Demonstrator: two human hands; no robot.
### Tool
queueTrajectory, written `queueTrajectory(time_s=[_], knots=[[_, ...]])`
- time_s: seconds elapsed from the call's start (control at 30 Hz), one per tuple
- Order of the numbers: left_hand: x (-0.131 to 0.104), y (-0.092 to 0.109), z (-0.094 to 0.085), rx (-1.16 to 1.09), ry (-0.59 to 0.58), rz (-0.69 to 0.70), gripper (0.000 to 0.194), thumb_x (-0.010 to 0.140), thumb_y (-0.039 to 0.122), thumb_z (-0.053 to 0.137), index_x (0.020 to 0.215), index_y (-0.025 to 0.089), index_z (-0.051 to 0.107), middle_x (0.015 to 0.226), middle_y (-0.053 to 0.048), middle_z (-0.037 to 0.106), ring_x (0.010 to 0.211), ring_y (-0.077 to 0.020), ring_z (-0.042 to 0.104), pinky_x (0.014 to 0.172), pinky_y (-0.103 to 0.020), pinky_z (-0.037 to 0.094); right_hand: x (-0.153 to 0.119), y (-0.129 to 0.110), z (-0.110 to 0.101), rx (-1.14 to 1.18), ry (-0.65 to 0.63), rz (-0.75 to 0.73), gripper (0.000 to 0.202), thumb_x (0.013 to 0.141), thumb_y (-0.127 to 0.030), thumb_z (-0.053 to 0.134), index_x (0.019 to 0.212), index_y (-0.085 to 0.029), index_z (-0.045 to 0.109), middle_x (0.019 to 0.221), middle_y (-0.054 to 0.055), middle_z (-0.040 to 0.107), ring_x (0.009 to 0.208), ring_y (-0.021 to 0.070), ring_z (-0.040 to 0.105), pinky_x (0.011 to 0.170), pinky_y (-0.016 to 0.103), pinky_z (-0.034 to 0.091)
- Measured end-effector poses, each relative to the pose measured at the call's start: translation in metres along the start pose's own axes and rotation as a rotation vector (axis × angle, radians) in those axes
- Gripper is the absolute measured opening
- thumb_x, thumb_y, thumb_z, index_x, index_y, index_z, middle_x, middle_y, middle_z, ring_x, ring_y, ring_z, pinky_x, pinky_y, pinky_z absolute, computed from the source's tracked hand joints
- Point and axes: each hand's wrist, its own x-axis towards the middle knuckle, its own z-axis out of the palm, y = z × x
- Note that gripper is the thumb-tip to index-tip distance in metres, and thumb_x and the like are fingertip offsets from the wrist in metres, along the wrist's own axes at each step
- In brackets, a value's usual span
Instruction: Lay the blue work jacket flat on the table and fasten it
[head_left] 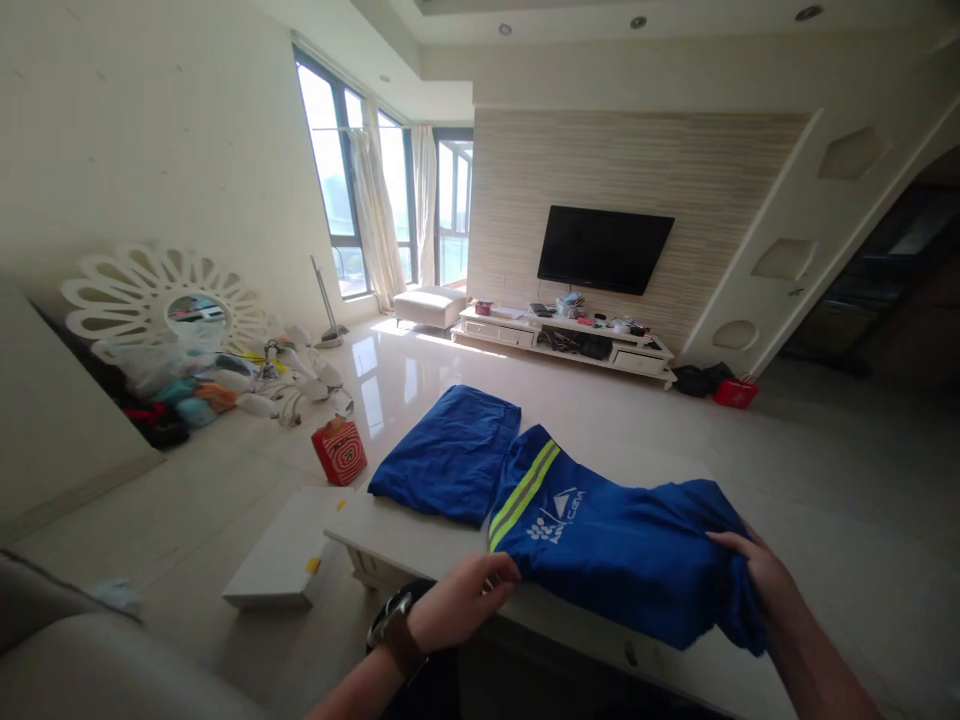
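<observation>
Blue shirt (622, 545) bears yellow-green stripes and white logo.

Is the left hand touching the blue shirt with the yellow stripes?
Touching. The head view shows the left hand with its fingers on the near edge of the blue shirt, no gap between them.

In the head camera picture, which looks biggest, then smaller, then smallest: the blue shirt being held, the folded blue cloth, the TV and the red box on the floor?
1. Blue shirt
2. Folded blue cloth and TV look alike; the TV is farther away, so unsure.
3. Red box
</observation>
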Motion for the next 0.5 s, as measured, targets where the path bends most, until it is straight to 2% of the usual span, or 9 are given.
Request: queueTrajectory(time_s=[0.07,0.13,0.2,0.27,0.3,0.37,0.4,0.43,0.5], knots=[[0.008,0.011,-0.008,-0.093,0.021,0.07,0.025,0.096,0.032,0.051,0.11,0.019,0.068,0.097,-0.006,0.073,0.089,-0.0185,0.067,0.083,-0.031,0.053,-0.005,-0.038,0.0,-0.033,-0.029,0.01,0.052,0.06,-0.036,0.075,0.11,-0.021,0.075,0.115,0.011,0.075,0.113,0.0348,0.069,0.093,0.041,0.06],[0.015,0.025,-0.015,-0.178,0.039,0.161,0.027,0.097,0.026,0.048,0.117,0.019,0.064,0.101,-0.008,0.073,0.094,-0.0186,0.068,0.086,-0.033,0.055,-0.023,-0.074,0.005,-0.084,-0.161,0.046,0.056,0.064,-0.042,0.077,0.117,-0.024,0.074,0.123,0.011,0.072,0.112,0.0349,0.069,0.091,0.043,0.061],[0.02,0.041,-0.022,-0.216,0.074,0.255,0.032,0.097,0.023,0.048,0.125,0.02,0.061,0.113,-0.01,0.07,0.104,-0.0193,0.067,0.092,-0.034,0.055,-0.052,-0.105,0.012,-0.215,-0.433,0.046,0.055,0.068,-0.044,0.078,0.121,-0.027,0.074,0.123,0.01,0.072,0.109,0.034,0.07,0.091,0.044,0.06],[0.023,0.054,-0.022,-0.199,0.065,0.344,0.046,0.094,0.021,0.052,0.14,0.026,0.054,0.136,-0.011,0.061,0.123,-0.0216,0.06,0.102,-0.037,0.053,-0.086,-0.132,0.02,-0.472,-0.845,-0.03,0.046,0.075,-0.042,0.076,0.12,-0.03,0.076,0.124,0.007,0.072,0.112,0.0305,0.069,0.098,0.04,0.056],[0.024,0.058,-0.019,-0.169,0.03,0.385,0.057,0.092,0.02,0.055,0.148,0.03,0.047,0.149,-0.011,0.051,0.134,-0.0234,0.053,0.108,-0.04,0.05,-0.102,-0.143,0.026,-0.577,-1.041,-0.078,0.042,0.077,-0.039,0.074,0.118,-0.031,0.077,0.121,0.006,0.073,0.112,0.0285,0.069,0.1,0.038,0.054],[0.026,0.061,-0.005,-0.061,-0.126,0.454,0.082,0.085,0.023,0.066,0.158,0.036,0.031,0.163,-0.01,0.032,0.149,-0.0294,0.035,0.119,-0.048,0.039,-0.129,-0.156,0.037,-0.648,-1.371,-0.16,0.042,0.08,-0.037,0.071,0.121,-0.028,0.076,0.116,0.005,0.074,0.108,0.0254,0.07,0.099,0.033,0.053],[0.028,0.058,0.005,0.002,-0.229,0.481,0.089,0.081,0.026,0.072,0.159,0.036,0.03,0.166,-0.01,0.025,0.152,-0.0333,0.027,0.122,-0.052,0.034,-0.137,-0.159,0.042,-0.636,-1.463,-0.2,0.043,0.081,-0.037,0.069,0.122,-0.026,0.076,0.114,0.005,0.075,0.105,0.024,0.07,0.099,0.03,0.052],[0.029,0.053,0.017,0.064,-0.324,0.5,0.089,0.078,0.029,0.076,0.157,0.037,0.036,0.168,-0.009,0.023,0.154,-0.0371,0.022,0.124,-0.056,0.027,-0.143,-0.158,0.045,-0.616,-1.527,-0.235,0.044,0.081,-0.037,0.069,0.123,-0.024,0.075,0.11,0.005,0.076,0.101,0.0225,0.071,0.096,0.028,0.052],[0.031,0.037,0.042,0.186,-0.446,0.514,0.068,0.073,0.033,0.08,0.138,0.039,0.061,0.167,-0.004,0.027,0.154,-0.0423,0.015,0.125,-0.064,0.012,-0.147,-0.152,0.041,-0.591,-1.56,-0.278,0.043,0.081,-0.041,0.069,0.119,-0.022,0.077,0.099,0.003,0.077,0.089,0.0196,0.073,0.088,0.023,0.054]])
